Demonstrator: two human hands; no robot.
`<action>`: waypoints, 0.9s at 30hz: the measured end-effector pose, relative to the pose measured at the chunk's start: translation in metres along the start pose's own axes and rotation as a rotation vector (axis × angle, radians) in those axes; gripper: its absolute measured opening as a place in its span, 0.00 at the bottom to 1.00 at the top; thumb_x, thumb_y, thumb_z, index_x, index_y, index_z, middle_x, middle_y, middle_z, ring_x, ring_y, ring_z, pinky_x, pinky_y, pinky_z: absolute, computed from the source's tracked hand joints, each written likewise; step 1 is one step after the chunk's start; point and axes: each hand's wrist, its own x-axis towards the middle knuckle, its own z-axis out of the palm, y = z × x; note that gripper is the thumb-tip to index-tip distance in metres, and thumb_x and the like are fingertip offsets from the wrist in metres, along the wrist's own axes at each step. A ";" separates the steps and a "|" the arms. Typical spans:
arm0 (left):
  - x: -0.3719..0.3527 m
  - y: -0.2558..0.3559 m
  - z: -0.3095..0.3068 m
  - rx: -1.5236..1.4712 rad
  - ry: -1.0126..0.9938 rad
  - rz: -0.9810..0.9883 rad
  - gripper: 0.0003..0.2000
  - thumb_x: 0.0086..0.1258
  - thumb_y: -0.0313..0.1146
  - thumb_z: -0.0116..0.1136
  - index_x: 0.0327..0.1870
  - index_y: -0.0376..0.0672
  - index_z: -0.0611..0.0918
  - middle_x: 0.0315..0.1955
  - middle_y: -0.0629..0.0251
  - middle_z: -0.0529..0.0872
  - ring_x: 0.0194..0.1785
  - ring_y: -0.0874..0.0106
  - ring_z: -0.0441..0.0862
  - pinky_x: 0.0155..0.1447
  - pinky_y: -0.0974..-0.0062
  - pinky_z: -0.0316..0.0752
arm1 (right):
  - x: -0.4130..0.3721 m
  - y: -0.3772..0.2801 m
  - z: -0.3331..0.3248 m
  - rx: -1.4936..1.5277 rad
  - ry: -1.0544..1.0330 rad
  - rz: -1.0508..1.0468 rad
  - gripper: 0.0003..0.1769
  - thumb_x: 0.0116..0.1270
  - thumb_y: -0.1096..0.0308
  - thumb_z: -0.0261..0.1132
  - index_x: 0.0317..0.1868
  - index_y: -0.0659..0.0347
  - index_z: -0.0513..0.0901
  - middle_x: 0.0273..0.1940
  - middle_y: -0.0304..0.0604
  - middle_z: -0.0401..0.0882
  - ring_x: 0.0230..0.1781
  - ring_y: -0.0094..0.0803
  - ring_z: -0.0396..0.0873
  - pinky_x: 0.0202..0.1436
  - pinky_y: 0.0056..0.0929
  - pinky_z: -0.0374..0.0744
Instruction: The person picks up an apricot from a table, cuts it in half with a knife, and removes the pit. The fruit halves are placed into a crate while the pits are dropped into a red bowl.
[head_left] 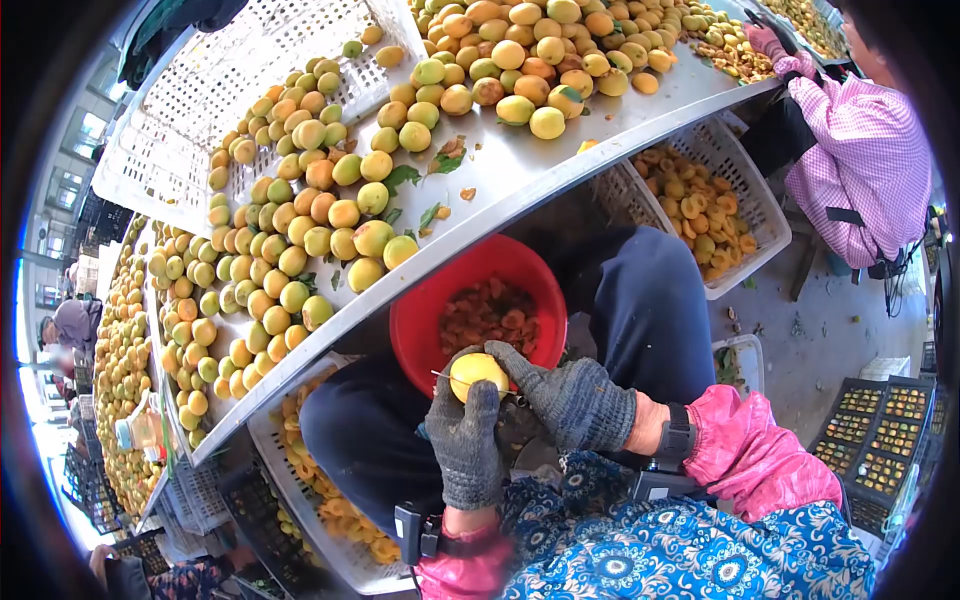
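In front of my lap, my left hand (468, 455), in a grey knitted glove, is closed round a yellow apricot (478, 374). My right hand (582, 402), gloved the same way, is closed against the fruit's right side. A thin metal blade (440, 375) lies across the apricot, one end sticking out at the left and the other running toward my right fingers. Its handle is hidden in that hand. Just beyond both hands, between my knees, is a red bowl (405, 325) with orange-brown apricot pieces (490, 315) inside.
A metal table (480, 190) heaped with whole apricots (300, 215) slopes across ahead; a white crate (190, 110) lies tipped on it. Crates of halved apricots (700, 205) stand under its edge and by my left leg. A co-worker in a pink checked sleeve (865, 150) sits at right.
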 end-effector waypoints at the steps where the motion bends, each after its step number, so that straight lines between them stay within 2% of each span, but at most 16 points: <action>1: 0.000 0.000 -0.002 0.000 0.004 -0.002 0.18 0.68 0.30 0.60 0.58 0.35 0.76 0.46 0.62 0.82 0.44 0.74 0.80 0.51 0.78 0.76 | 0.000 -0.001 0.001 0.039 -0.003 0.000 0.44 0.65 0.55 0.63 0.75 0.61 0.51 0.18 0.50 0.75 0.15 0.45 0.77 0.19 0.40 0.73; 3: 0.001 0.002 -0.004 0.146 -0.026 0.028 0.17 0.68 0.29 0.61 0.56 0.34 0.76 0.44 0.62 0.83 0.45 0.75 0.80 0.50 0.78 0.76 | 0.003 0.000 -0.001 0.129 -0.088 0.057 0.43 0.65 0.57 0.63 0.75 0.59 0.51 0.20 0.52 0.76 0.16 0.47 0.78 0.21 0.41 0.74; 5: 0.002 -0.002 -0.004 0.143 -0.024 0.050 0.16 0.67 0.28 0.61 0.55 0.34 0.77 0.43 0.63 0.83 0.45 0.76 0.81 0.51 0.78 0.76 | 0.005 0.006 0.000 0.222 -0.179 0.126 0.43 0.65 0.58 0.63 0.75 0.57 0.50 0.21 0.53 0.77 0.18 0.48 0.79 0.23 0.42 0.75; 7: 0.002 -0.008 -0.009 0.238 -0.087 0.118 0.17 0.67 0.26 0.61 0.56 0.34 0.76 0.43 0.63 0.83 0.45 0.76 0.81 0.51 0.79 0.76 | 0.002 0.016 0.009 0.293 -0.171 0.028 0.41 0.67 0.56 0.58 0.74 0.60 0.49 0.22 0.56 0.77 0.20 0.51 0.79 0.22 0.45 0.74; 9: 0.001 -0.012 -0.012 0.177 -0.115 0.046 0.18 0.67 0.25 0.61 0.57 0.34 0.76 0.44 0.63 0.84 0.45 0.76 0.81 0.51 0.77 0.77 | 0.001 0.019 0.011 0.297 -0.224 0.028 0.44 0.64 0.60 0.61 0.74 0.60 0.47 0.22 0.55 0.77 0.21 0.51 0.79 0.24 0.45 0.74; 11: 0.003 -0.018 -0.015 0.240 -0.120 0.077 0.18 0.67 0.26 0.62 0.57 0.34 0.76 0.44 0.62 0.84 0.45 0.76 0.81 0.50 0.77 0.77 | 0.000 0.018 0.006 0.312 -0.275 0.085 0.38 0.66 0.66 0.60 0.73 0.60 0.53 0.27 0.57 0.79 0.27 0.52 0.81 0.31 0.46 0.76; 15: 0.004 -0.025 -0.018 0.394 -0.125 0.099 0.17 0.66 0.28 0.64 0.54 0.34 0.77 0.40 0.61 0.86 0.42 0.75 0.83 0.48 0.77 0.78 | -0.004 0.027 0.019 0.337 -0.187 0.028 0.37 0.67 0.67 0.60 0.73 0.62 0.54 0.28 0.58 0.79 0.27 0.52 0.81 0.32 0.46 0.76; 18: 0.004 -0.032 -0.018 0.323 -0.109 0.063 0.15 0.67 0.29 0.64 0.52 0.35 0.78 0.38 0.62 0.86 0.41 0.75 0.83 0.46 0.77 0.78 | 0.001 0.021 0.012 0.303 -0.276 0.112 0.38 0.67 0.65 0.61 0.74 0.61 0.53 0.29 0.60 0.80 0.29 0.54 0.81 0.34 0.46 0.77; 20: 0.006 -0.033 -0.015 0.293 -0.095 0.069 0.15 0.67 0.29 0.64 0.52 0.35 0.78 0.37 0.62 0.86 0.40 0.75 0.83 0.45 0.77 0.79 | 0.003 0.017 0.011 0.321 -0.255 0.132 0.38 0.67 0.65 0.61 0.74 0.60 0.54 0.29 0.61 0.79 0.30 0.55 0.81 0.35 0.46 0.78; 22: 0.008 -0.038 -0.014 0.140 -0.053 0.149 0.14 0.69 0.33 0.62 0.51 0.35 0.78 0.34 0.65 0.85 0.35 0.77 0.82 0.39 0.80 0.78 | 0.002 0.011 0.008 0.337 -0.236 0.151 0.38 0.67 0.64 0.62 0.74 0.59 0.55 0.29 0.61 0.79 0.31 0.56 0.81 0.35 0.45 0.78; 24: 0.011 -0.034 -0.022 0.071 -0.030 0.083 0.15 0.71 0.36 0.60 0.51 0.36 0.78 0.34 0.66 0.84 0.32 0.79 0.80 0.36 0.82 0.76 | -0.003 0.002 0.003 0.269 -0.206 0.271 0.35 0.66 0.64 0.64 0.71 0.59 0.62 0.35 0.59 0.82 0.35 0.49 0.85 0.40 0.39 0.81; 25: 0.013 -0.032 -0.028 0.008 -0.014 0.016 0.15 0.72 0.39 0.57 0.51 0.37 0.78 0.33 0.67 0.83 0.29 0.81 0.78 0.32 0.84 0.74 | -0.008 0.002 0.005 0.264 -0.215 0.260 0.35 0.66 0.64 0.64 0.71 0.59 0.62 0.35 0.59 0.82 0.35 0.49 0.85 0.40 0.39 0.81; 27: 0.011 -0.030 -0.033 -0.057 0.009 -0.050 0.16 0.74 0.43 0.55 0.50 0.38 0.78 0.33 0.68 0.82 0.26 0.83 0.77 0.29 0.86 0.72 | -0.019 0.005 0.008 0.507 0.089 0.160 0.29 0.66 0.63 0.66 0.66 0.60 0.70 0.44 0.51 0.85 0.45 0.34 0.85 0.47 0.31 0.81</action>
